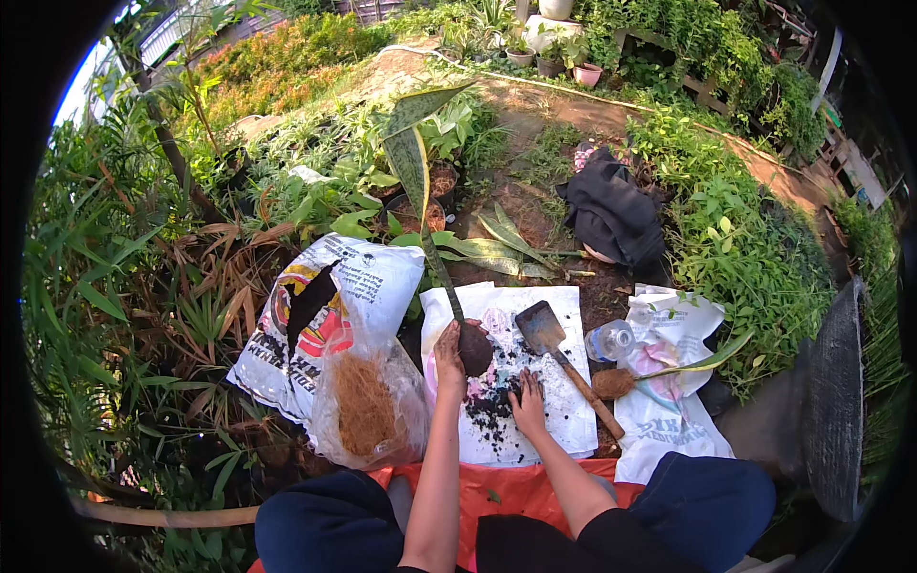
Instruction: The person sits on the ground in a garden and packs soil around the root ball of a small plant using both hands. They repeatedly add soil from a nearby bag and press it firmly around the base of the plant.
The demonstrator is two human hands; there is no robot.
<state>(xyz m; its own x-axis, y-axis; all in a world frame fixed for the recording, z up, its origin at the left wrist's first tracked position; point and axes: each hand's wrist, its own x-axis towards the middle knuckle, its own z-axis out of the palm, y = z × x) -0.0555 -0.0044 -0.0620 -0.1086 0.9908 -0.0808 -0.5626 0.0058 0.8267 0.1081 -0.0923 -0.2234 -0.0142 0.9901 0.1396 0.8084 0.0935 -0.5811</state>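
Note:
My left hand [449, 360] grips a dark ball of soil [474, 349] packed round the base of a tall snake plant leaf [409, 159], which stands up and leans left. Beneath it, a flattened white sack [571, 401] lies on the ground with dark potting soil [492, 407] scattered over it. My right hand [529, 402] rests palm down at the right side of these crumbs, fingers spread a little. Just right of that hand lies a small shovel [542, 327] with a wooden handle, its blade pointing away from me.
At left, a torn printed sack [365, 279] of soil stands behind a clear plastic bag of coconut fibre [364, 405]. To the right are a plastic bottle [611, 340], a fibre-wrapped leaf cutting [612, 384] and another sack [670, 422]. Cut leaves [501, 247] and dark cloth [615, 204] lie beyond.

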